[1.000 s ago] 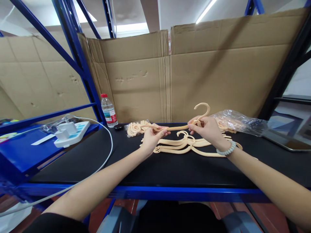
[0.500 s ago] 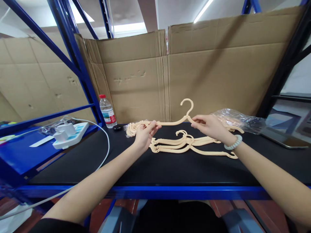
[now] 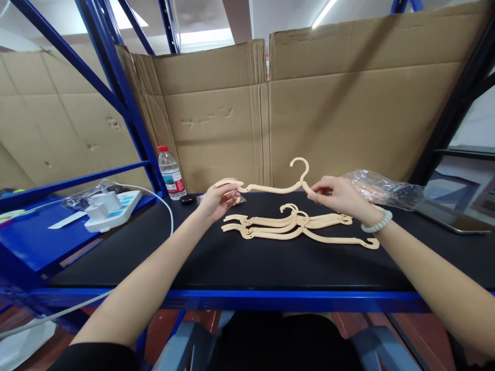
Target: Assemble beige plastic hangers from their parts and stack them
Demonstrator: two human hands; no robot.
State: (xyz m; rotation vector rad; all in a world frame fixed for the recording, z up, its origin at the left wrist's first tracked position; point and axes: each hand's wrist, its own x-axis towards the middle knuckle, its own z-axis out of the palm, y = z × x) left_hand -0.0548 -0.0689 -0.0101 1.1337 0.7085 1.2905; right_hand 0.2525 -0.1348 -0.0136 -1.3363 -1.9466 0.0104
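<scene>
A cream plastic clothes hanger point(image 3: 276, 189) is held up above the dark tabletop, its hook pointing upward. My left hand point(image 3: 220, 200) pinches the hanger's left end, where a jointed end piece sticks out past the fingers. Just right of the hook, my right hand point(image 3: 338, 196) grips the other arm and covers part of it. Below, several matching hangers point(image 3: 276, 236) lie overlapped on the table with their hooks close together. Folded end pieces show at the left of that stack.
A water bottle point(image 3: 171, 174) with a red cap stands at the back left beside a small black object point(image 3: 187, 199). A white power strip point(image 3: 116, 212) and its cable lie on the left. Clear plastic bags point(image 3: 386, 190) and a flat tablet-like device point(image 3: 452, 219) are at right. Cardboard point(image 3: 348, 113) walls the back.
My left hand has slid outward to the left along the hanger, baring its joint and end piece. My right hand keeps its grip beside the hook.
</scene>
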